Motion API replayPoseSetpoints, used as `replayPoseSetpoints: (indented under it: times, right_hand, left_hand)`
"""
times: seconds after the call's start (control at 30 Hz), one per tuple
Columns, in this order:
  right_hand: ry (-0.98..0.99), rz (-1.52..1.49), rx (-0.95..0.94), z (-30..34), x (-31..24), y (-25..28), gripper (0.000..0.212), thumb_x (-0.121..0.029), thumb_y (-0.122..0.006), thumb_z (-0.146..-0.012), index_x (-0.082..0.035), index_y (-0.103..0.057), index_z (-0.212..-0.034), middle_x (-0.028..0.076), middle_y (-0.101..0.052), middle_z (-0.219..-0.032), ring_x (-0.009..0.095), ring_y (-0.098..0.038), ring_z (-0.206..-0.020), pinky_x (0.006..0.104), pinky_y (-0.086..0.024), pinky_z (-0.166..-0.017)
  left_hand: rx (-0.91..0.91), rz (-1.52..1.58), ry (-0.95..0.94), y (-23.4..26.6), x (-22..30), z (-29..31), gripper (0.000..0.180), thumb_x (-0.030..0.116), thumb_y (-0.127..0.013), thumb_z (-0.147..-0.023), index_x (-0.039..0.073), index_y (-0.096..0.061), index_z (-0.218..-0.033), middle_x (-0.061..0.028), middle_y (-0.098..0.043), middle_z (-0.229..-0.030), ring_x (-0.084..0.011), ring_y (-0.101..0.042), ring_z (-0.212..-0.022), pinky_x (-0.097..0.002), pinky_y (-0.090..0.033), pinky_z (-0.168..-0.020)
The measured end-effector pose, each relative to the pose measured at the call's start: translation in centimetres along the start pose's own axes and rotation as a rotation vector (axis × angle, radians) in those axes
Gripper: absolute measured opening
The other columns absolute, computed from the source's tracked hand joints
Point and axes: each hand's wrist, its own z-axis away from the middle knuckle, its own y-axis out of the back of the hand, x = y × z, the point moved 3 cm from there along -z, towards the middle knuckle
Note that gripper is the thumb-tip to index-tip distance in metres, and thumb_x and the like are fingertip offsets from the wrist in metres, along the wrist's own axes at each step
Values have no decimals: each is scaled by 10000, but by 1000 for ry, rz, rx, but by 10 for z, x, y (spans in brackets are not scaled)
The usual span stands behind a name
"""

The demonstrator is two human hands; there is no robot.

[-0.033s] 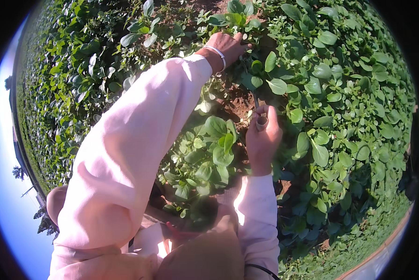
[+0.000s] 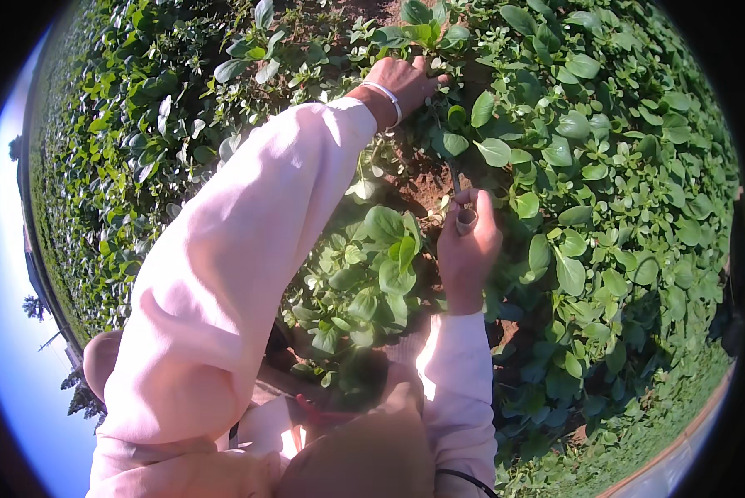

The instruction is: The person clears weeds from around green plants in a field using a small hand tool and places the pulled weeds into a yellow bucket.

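Mostly, the right hand hides the tool handle it grips.

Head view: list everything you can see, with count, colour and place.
Leafy plants: many, green, across the field
Soil: several patches, reddish, between plants
Tool: one, grey shaft, brownish handle, centre
Trees: several, dark, far left
Sky: one, blue, left edge
Cord: one, black, lower edge
Cloth: one, brown, lower centre
Bracelet: one, white, left wrist
Sleeves: two, pink, from lower edge
Left hand: one, bare, among plants, top centre
Right hand: one, bare, around tool
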Motion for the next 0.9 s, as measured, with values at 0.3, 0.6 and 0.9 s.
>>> replayPoseSetpoints:
  times: [0.3,0.6,0.9]
  right_hand:
    - [21,2,-20,28,-2,30,131,38,-603,-881,-51,-521,-930,9,-479,-610,63,-448,-536,226,-387,-528]
    - [-80,-97,-182,51,-45,39,60,-53,-587,-928,-58,-538,-963,-64,-410,-699,26,-311,-563,208,-240,-517]
    - [186,-48,-360,42,-182,42,91,-138,-598,-957,-83,-543,-1003,-16,-421,-594,49,-314,-403,218,-250,-367]
  left_hand:
    - [2,755,584,-10,-60,55,347,171,-718,-784,82,-637,-1110,-127,-684,-1003,-283,-665,-929,-385,-531,-813]
    - [115,1536,575,3,-261,318,373,64,-554,-922,64,-555,-1295,-74,-633,-1211,-162,-605,-1097,-311,-468,-947]
    - [336,1255,1237,174,-165,767,502,184,-621,-864,73,-505,-1340,-82,-587,-1275,-207,-595,-1119,-344,-482,-939]
